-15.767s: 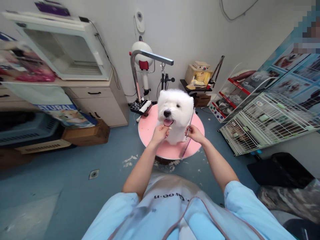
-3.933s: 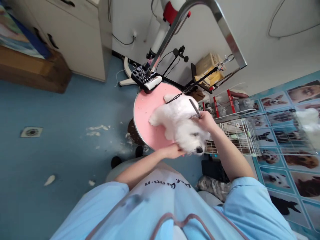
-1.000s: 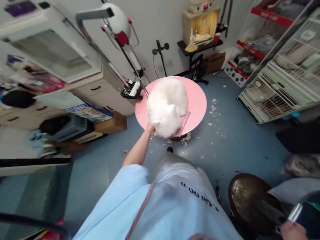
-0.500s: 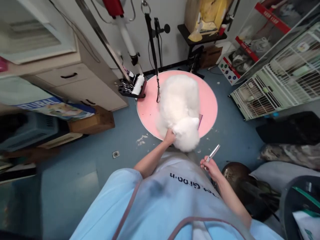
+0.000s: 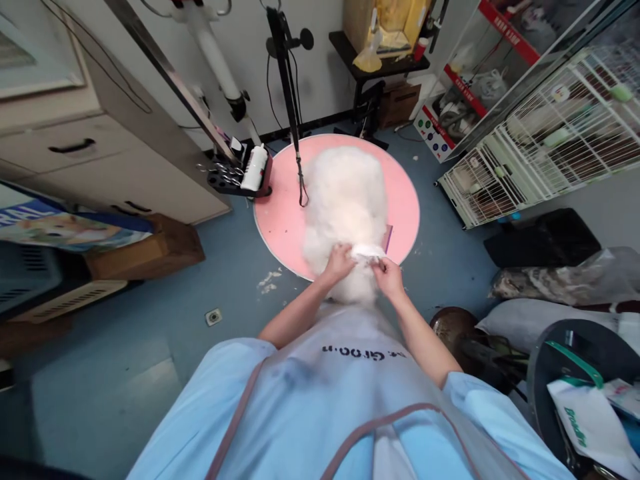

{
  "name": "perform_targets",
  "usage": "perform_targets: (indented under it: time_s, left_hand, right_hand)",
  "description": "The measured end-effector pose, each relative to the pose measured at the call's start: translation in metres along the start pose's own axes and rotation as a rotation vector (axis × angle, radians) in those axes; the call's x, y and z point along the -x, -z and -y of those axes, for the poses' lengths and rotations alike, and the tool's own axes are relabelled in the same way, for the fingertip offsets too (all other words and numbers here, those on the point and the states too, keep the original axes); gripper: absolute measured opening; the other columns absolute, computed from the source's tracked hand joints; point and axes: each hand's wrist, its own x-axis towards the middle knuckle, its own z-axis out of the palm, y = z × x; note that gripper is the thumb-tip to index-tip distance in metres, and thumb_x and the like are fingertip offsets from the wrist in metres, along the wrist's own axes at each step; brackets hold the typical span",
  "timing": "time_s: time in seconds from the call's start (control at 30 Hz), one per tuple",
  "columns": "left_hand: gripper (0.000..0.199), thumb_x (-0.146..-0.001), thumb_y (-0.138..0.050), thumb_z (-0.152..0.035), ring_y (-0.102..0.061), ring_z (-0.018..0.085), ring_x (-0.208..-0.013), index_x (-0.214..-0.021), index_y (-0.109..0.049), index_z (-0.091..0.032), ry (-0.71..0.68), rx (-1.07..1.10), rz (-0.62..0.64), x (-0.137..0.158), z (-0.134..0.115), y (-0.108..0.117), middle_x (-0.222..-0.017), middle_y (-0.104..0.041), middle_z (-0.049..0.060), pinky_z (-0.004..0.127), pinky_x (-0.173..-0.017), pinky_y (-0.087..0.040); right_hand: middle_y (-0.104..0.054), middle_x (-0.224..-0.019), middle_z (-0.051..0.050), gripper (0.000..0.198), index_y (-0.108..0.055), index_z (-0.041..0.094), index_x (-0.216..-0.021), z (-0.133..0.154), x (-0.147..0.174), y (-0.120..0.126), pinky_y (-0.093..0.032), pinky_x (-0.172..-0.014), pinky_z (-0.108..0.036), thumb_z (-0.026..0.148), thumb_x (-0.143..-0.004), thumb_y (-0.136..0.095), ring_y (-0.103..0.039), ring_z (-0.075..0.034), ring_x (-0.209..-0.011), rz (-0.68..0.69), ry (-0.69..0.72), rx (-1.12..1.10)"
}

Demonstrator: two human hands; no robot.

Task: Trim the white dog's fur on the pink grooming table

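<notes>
A fluffy white dog point(image 5: 345, 193) is on a round pink table point(image 5: 273, 227), its near end close to my apron. My left hand point(image 5: 341, 261) is closed on the dog's fur at the near end. Across from it, my right hand point(image 5: 387, 275) is closed round a pair of scissors point(image 5: 381, 265). Only a small bit of them shows at the fingers; the blades point in toward the bright white fur between my hands and are hard to make out. A dark loop leash point(image 5: 301, 190) hangs down at the dog's left side.
A tool holder point(image 5: 220, 179) with several scissors and a white bottle point(image 5: 255, 168) stands left of the table. Wire cages point(image 5: 500, 167) line the right. A dark bin point(image 5: 545, 400) is at lower right. Fur clippings point(image 5: 270, 281) lie on the floor.
My right hand has moved left and up, bringing the scissors from beside the table to the dog's fur. My left hand stays at the fur. The view has shifted slightly right.
</notes>
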Motion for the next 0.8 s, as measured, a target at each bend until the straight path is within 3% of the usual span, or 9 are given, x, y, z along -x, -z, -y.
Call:
perform_targets:
  time_s: [0.07, 0.1, 0.13, 0.23, 0.3, 0.4, 0.5, 0.7, 0.8]
  left_hand:
    - [0.04, -0.072, -0.062, -0.015, -0.054, 0.026, -0.116, -0.112, -0.067, -0.011, -0.153, 0.013, -0.092, -0.006, -0.002, 0.022, -0.12, -0.061, 0.015, 0.039, -0.106, -0.041]
    - [0.039, -0.076, -0.059, -0.018, -0.054, 0.025, -0.118, -0.114, -0.066, -0.012, -0.222, 0.038, -0.049, -0.009, -0.003, 0.032, -0.122, -0.06, 0.015, 0.038, -0.107, -0.04]
    - [0.038, -0.079, -0.056, -0.021, -0.055, 0.024, -0.117, -0.115, -0.066, -0.012, -0.268, 0.068, 0.074, -0.013, -0.003, 0.042, -0.122, -0.061, 0.014, 0.036, -0.106, -0.041]
    - [0.048, -0.076, -0.063, -0.032, -0.059, 0.024, -0.112, -0.12, -0.063, -0.011, -0.292, 0.13, 0.602, -0.024, -0.002, 0.064, -0.123, -0.064, 0.013, 0.034, -0.098, -0.045]
    - [0.058, -0.071, -0.069, -0.036, -0.059, 0.025, -0.111, -0.123, -0.062, -0.012, -0.268, 0.129, 0.765, -0.031, 0.001, 0.073, -0.124, -0.063, 0.012, 0.033, -0.096, -0.045]
    - [0.047, -0.069, -0.07, -0.039, -0.061, 0.02, -0.093, -0.106, -0.067, -0.011, -0.191, 0.124, 0.776, -0.037, 0.006, 0.078, -0.103, -0.068, 0.008, 0.027, -0.082, -0.047]
    - [0.034, -0.068, -0.069, -0.04, -0.054, 0.013, -0.069, -0.085, -0.067, -0.01, -0.116, 0.13, 0.814, -0.04, 0.006, 0.08, -0.075, -0.062, 0.002, 0.023, -0.064, -0.041]
    - [0.025, -0.065, -0.071, -0.033, -0.051, 0.013, -0.071, -0.078, -0.064, -0.013, -0.104, 0.204, 0.759, -0.035, -0.006, 0.085, -0.073, -0.06, 0.0, 0.022, -0.066, -0.038]
    - [0.028, -0.064, -0.07, -0.037, -0.048, 0.011, -0.066, -0.076, -0.06, -0.014, 0.022, 0.318, 0.679, -0.019, -0.002, 0.085, -0.069, -0.056, -0.001, 0.023, -0.064, -0.037]
  right_hand:
    - [-0.033, -0.053, 0.006, 0.036, -0.036, 0.024, -0.055, -0.005, 0.0, 0.0, -0.027, -0.055, -0.025, 0.049, -0.076, -0.052, -0.033, -0.012, -0.056, 0.032, -0.009, -0.095]
    - [-0.032, -0.052, 0.006, 0.036, -0.036, 0.024, -0.055, -0.006, 0.0, -0.001, -0.027, -0.054, -0.025, 0.049, -0.075, -0.053, -0.032, -0.012, -0.056, 0.056, -0.009, -0.141]
    - [-0.031, -0.052, 0.006, 0.036, -0.036, 0.024, -0.054, -0.006, 0.0, -0.005, -0.026, -0.053, -0.024, 0.048, -0.074, -0.053, -0.031, -0.011, -0.055, 0.081, -0.007, -0.182]
    - [-0.031, -0.052, 0.007, 0.034, -0.039, 0.023, -0.055, -0.004, 0.001, -0.021, -0.025, -0.052, -0.024, 0.047, -0.073, -0.055, -0.03, -0.011, -0.054, 0.136, -0.01, -0.281]
    - [-0.03, -0.052, 0.007, 0.034, -0.039, 0.023, -0.056, -0.002, 0.002, -0.032, -0.025, -0.052, -0.024, 0.047, -0.073, -0.055, -0.029, -0.01, -0.053, 0.164, -0.025, -0.332]
    - [-0.029, -0.053, 0.008, 0.034, -0.038, 0.023, -0.056, 0.0, 0.002, -0.044, -0.024, -0.051, -0.024, 0.046, -0.073, -0.056, -0.028, -0.01, -0.053, 0.18, -0.033, -0.373]
    - [-0.029, -0.053, 0.007, 0.032, -0.039, 0.023, -0.055, 0.003, 0.002, -0.046, -0.025, -0.052, -0.024, 0.043, -0.072, -0.056, -0.029, -0.01, -0.053, 0.173, -0.033, -0.381]
    - [-0.037, -0.053, 0.007, 0.028, -0.047, 0.021, -0.058, 0.012, 0.001, -0.047, -0.029, -0.053, -0.024, 0.045, -0.071, -0.056, -0.033, -0.01, -0.053, 0.176, -0.078, -0.397]
    - [-0.043, -0.054, 0.005, 0.028, -0.051, 0.021, -0.061, 0.016, 0.001, -0.053, -0.032, -0.055, -0.024, 0.047, -0.07, -0.055, -0.038, -0.011, -0.055, 0.185, -0.096, -0.42]
